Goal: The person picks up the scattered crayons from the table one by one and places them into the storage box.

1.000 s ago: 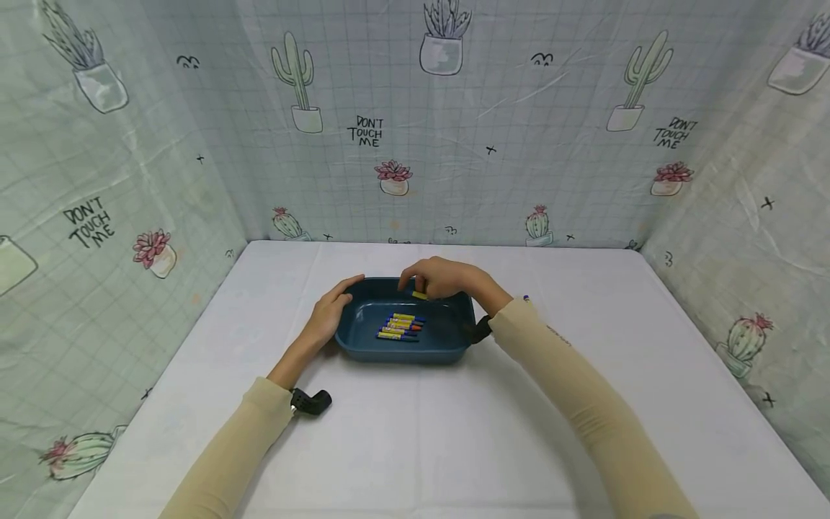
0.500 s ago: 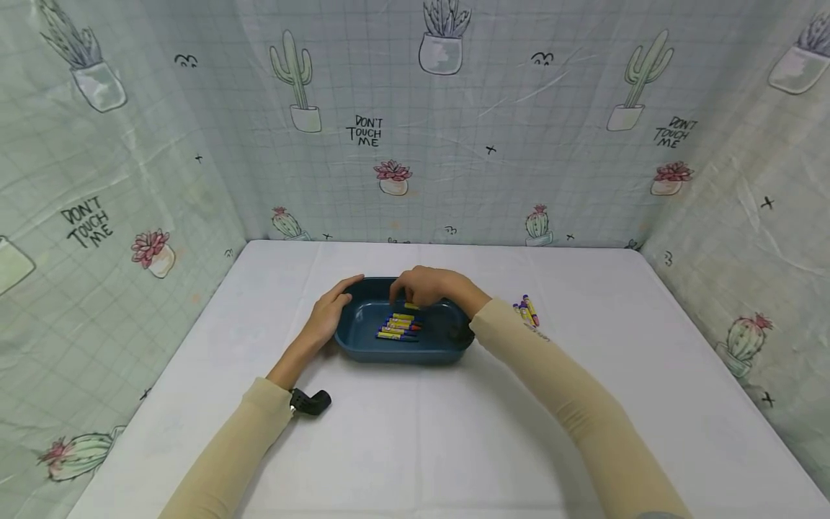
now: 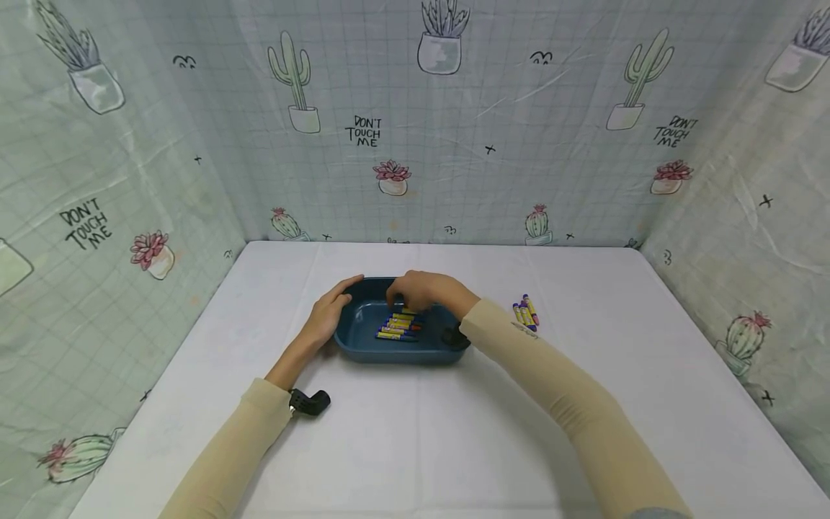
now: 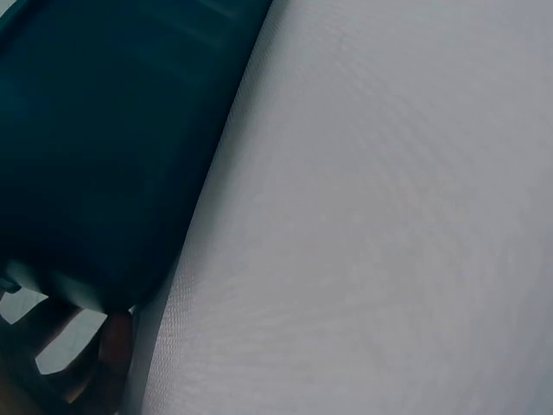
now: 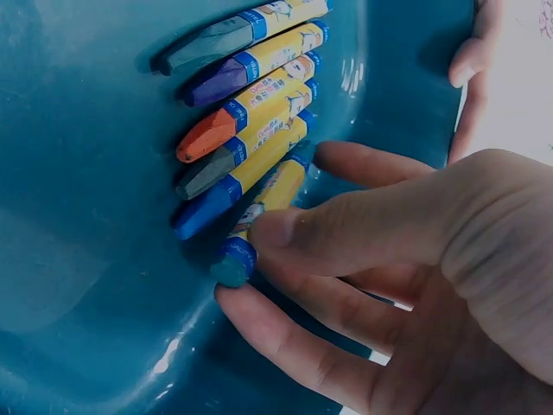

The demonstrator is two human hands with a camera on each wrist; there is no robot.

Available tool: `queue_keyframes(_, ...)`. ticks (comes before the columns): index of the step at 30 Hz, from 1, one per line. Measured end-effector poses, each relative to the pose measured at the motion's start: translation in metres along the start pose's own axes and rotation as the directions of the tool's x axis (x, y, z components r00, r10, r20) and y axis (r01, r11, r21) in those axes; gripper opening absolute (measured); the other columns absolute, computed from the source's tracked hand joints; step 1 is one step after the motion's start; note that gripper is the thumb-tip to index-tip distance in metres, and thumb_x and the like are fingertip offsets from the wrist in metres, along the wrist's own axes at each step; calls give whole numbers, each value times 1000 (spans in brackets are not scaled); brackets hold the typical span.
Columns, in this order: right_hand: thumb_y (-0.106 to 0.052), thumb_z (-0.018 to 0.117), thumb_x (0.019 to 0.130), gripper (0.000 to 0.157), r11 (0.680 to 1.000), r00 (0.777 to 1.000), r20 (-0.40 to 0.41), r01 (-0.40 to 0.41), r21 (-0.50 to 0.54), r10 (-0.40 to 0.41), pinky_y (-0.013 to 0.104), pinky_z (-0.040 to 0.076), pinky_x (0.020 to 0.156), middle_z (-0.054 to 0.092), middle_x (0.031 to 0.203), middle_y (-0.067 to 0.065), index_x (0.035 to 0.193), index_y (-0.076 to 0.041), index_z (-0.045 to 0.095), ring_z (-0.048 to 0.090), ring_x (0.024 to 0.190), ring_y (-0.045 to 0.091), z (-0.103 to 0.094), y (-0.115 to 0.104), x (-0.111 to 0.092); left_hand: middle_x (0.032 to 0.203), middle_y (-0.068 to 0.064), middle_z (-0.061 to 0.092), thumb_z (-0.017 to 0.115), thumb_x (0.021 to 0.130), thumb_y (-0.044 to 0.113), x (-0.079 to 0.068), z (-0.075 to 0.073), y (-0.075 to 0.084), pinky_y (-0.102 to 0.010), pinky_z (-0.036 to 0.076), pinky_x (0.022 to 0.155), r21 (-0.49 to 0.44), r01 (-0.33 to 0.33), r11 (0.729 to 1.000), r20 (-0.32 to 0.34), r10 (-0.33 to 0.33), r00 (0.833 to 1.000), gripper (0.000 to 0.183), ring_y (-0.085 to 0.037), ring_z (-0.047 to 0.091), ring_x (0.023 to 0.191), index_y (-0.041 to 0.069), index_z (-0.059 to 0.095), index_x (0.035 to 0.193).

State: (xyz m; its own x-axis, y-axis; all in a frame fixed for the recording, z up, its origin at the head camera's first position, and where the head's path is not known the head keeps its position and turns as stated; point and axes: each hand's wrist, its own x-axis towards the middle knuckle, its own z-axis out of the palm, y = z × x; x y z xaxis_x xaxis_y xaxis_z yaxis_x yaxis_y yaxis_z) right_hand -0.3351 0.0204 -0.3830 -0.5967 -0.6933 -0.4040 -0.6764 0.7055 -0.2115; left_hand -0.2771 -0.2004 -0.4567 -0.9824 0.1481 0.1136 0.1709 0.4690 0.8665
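A dark blue plastic tray (image 3: 402, 356) stands mid-table. My left hand (image 3: 324, 315) grips its left end, thumb over the rim; in the left wrist view, fingers (image 4: 112, 346) show against the tray's outer wall. My right hand (image 3: 423, 290) is inside the tray, pinching a teal crayon (image 5: 283, 183) in a yellow wrapper between thumb and fingers. It lies at a slant beside the end of a row of several crayons, nearest a blue crayon (image 5: 207, 207). An orange crayon (image 5: 207, 138) and a purple crayon (image 5: 216, 84) lie further along that row.
A small group of loose crayons (image 3: 527, 313) lies on the white table to the right of the tray, close to the right sleeve (image 3: 551, 375). Cloth printed with cacti (image 3: 298, 72) hangs behind the table and at both sides.
My right hand has moved left and down into the tray, bringing the pinched crayon beside the row. The loose crayons on the right have come into view. My left hand keeps its grip.
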Motion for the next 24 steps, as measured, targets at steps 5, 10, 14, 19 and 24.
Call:
queue_keyframes(5,3,53,92,44,999,999,13,-38,-2,38,26,53,60,59,123,5,125,-24,63,59,90,17,2,-3,1,154,3,37,31,102,21,1,1,-6,-55,19,118,14,-5,1000,-13,5,1000,45,-27,26,147,33,42,144)
queue_keyframes(10,2,53,92,43,999,998,26,-52,-8,52,26,54,61,59,126,6,125,-22,63,60,92,17,2,-6,1,153,4,38,32,103,22,-1,1,-6,-54,20,118,24,-8,1000,-13,8,1000,45,-25,26,146,34,43,144)
queue_keyframes(14,1,53,93,42,998,997,36,-61,-19,62,26,54,62,57,130,5,127,-23,62,61,92,17,2,-7,2,154,3,38,32,103,22,-1,1,-7,-55,18,118,23,-15,1000,-11,15,1000,44,-26,26,147,34,42,145)
queue_keyframes(19,0,53,93,43,998,997,50,-60,-8,60,26,51,59,56,132,6,128,-23,61,61,84,17,1,-7,3,154,5,38,32,103,22,-1,0,-7,-55,19,118,23,-11,1000,-11,11,1000,44,-26,26,147,36,42,144)
queue_keyframes(24,0,53,92,43,998,996,58,-63,1,62,25,51,59,55,133,6,129,-23,61,59,85,17,-1,-6,0,154,5,38,32,103,22,1,-1,-6,-54,20,118,31,-26,999,-12,27,1000,45,-25,27,146,33,42,145)
